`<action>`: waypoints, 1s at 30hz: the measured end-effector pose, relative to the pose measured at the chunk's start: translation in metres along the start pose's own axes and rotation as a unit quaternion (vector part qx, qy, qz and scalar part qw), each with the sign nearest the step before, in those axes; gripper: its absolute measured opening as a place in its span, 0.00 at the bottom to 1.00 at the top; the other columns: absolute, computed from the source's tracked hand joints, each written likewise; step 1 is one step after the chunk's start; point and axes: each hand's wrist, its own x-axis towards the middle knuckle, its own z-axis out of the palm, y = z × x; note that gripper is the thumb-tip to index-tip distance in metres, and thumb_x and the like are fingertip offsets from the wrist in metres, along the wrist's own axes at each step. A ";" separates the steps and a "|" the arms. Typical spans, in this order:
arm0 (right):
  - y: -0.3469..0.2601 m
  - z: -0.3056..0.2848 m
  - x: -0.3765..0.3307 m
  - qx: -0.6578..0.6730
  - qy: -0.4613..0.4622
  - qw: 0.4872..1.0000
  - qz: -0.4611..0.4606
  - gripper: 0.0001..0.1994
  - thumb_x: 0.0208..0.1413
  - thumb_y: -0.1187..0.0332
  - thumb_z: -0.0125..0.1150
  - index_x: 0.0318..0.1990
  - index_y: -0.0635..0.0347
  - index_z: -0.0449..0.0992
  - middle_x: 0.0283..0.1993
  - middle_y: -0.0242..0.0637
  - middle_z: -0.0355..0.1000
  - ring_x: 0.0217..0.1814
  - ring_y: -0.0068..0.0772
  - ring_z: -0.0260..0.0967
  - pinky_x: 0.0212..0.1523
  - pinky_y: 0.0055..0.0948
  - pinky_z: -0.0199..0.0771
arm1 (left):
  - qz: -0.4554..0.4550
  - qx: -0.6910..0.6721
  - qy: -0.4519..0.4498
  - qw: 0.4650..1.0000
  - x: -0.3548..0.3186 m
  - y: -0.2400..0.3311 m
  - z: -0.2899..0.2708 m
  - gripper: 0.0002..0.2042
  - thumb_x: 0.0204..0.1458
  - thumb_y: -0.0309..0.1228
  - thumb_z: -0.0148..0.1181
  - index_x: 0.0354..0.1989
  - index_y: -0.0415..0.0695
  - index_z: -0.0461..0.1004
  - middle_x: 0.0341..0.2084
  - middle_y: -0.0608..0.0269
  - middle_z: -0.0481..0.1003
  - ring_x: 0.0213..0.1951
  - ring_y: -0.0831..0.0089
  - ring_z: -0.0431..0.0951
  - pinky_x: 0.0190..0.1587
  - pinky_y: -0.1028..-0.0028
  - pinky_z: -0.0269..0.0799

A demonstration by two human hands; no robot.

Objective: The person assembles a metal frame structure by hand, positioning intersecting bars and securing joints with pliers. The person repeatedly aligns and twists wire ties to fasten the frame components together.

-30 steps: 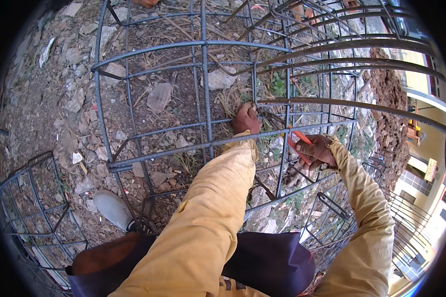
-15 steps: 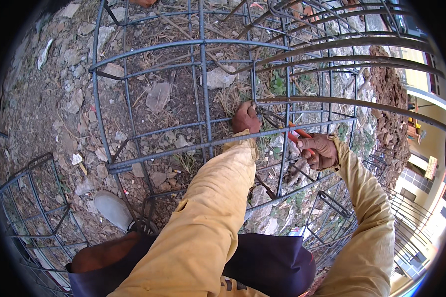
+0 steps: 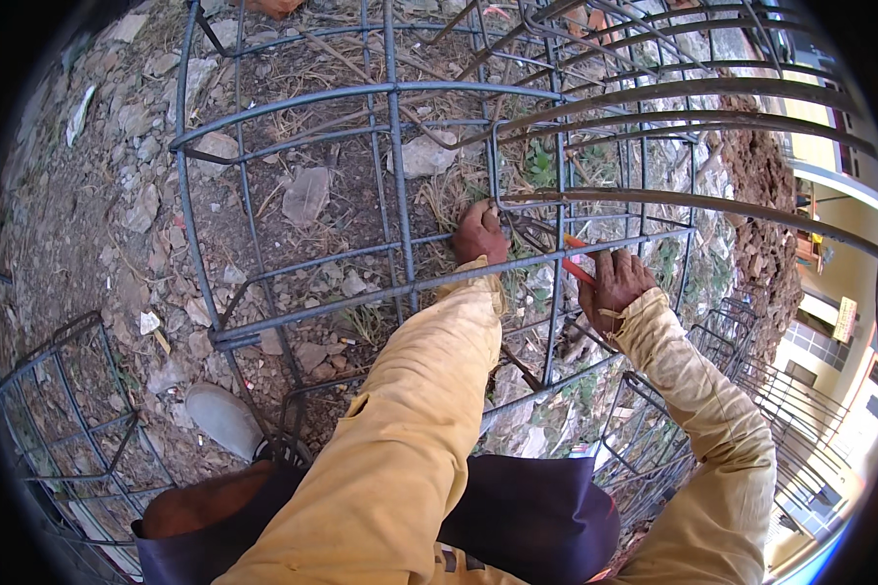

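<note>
My left hand (image 3: 481,235) reaches into the steel rebar cage (image 3: 396,175), its fingers curled around a rod close to the bent corner of a stirrup. What exactly the fingers hold is hidden. Orange-handled pliers (image 3: 578,265) are gripped in my right hand (image 3: 615,290), just right of an upright bar. The dark jaws of the pliers point left, toward the fingers of my left hand, at the end of a long brown rebar rod (image 3: 654,198). My left forearm passes under or beside the cage's near bar; the overlap there is unclear.
More rebar rods (image 3: 751,93) fan out at the upper right. Another rebar cage (image 3: 68,409) stands at lower left, beside a grey shoe (image 3: 222,417). Broken stones (image 3: 307,195) and dry grass cover the ground. A reddish soil heap (image 3: 759,195) and a building (image 3: 839,322) lie at the right.
My right hand has turned, its back now showing, and the plier handles have swung with it. My left hand stays at the same spot on the cage.
</note>
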 end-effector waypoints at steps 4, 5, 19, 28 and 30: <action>0.007 -0.001 0.003 0.149 -0.077 0.986 0.018 0.25 0.55 0.51 0.60 0.50 0.64 0.69 0.36 0.52 0.72 0.30 0.52 0.75 0.28 0.46 0.75 | -0.013 -0.010 -0.034 0.999 -0.010 0.022 -0.004 0.11 0.60 0.31 0.52 0.45 0.42 0.78 0.32 0.49 0.78 0.25 0.59 0.81 0.24 0.64 0.77; 0.012 -0.001 0.006 0.261 -0.149 0.949 0.092 0.25 0.55 0.49 0.59 0.48 0.64 0.70 0.34 0.49 0.72 0.28 0.48 0.74 0.26 0.43 0.73 | 0.004 -0.005 -0.033 0.999 -0.011 0.023 -0.005 0.11 0.60 0.31 0.52 0.46 0.42 0.78 0.32 0.49 0.78 0.25 0.58 0.80 0.24 0.64 0.77; 0.014 -0.004 0.019 0.460 -0.267 0.830 0.168 0.28 0.69 0.48 0.40 0.53 0.69 0.68 0.33 0.38 0.74 0.28 0.25 0.73 0.26 0.27 0.76 | -0.056 -0.009 0.104 0.993 -0.027 -0.004 0.026 0.08 0.57 0.25 0.50 0.44 0.40 0.68 0.35 0.53 0.74 0.31 0.59 0.76 0.40 0.60 0.74; 0.018 0.080 -0.005 0.276 -0.100 0.956 0.020 0.12 0.67 0.64 0.47 0.48 0.62 0.70 0.33 0.44 0.72 0.27 0.35 0.73 0.25 0.31 0.71 | -0.366 -0.441 -0.266 0.775 -0.057 -0.009 0.023 0.07 0.67 0.32 0.42 0.47 0.52 0.67 0.39 0.65 0.76 0.44 0.68 0.78 0.49 0.62 0.74; 0.019 0.084 -0.012 0.149 -0.079 0.985 -0.038 0.11 0.66 0.67 0.48 0.51 0.60 0.69 0.38 0.40 0.73 0.28 0.29 0.72 0.25 0.26 0.71 | -0.383 -0.492 -0.269 0.734 -0.057 -0.012 0.025 0.06 0.64 0.30 0.47 0.46 0.50 0.70 0.39 0.64 0.77 0.43 0.67 0.78 0.50 0.62 0.74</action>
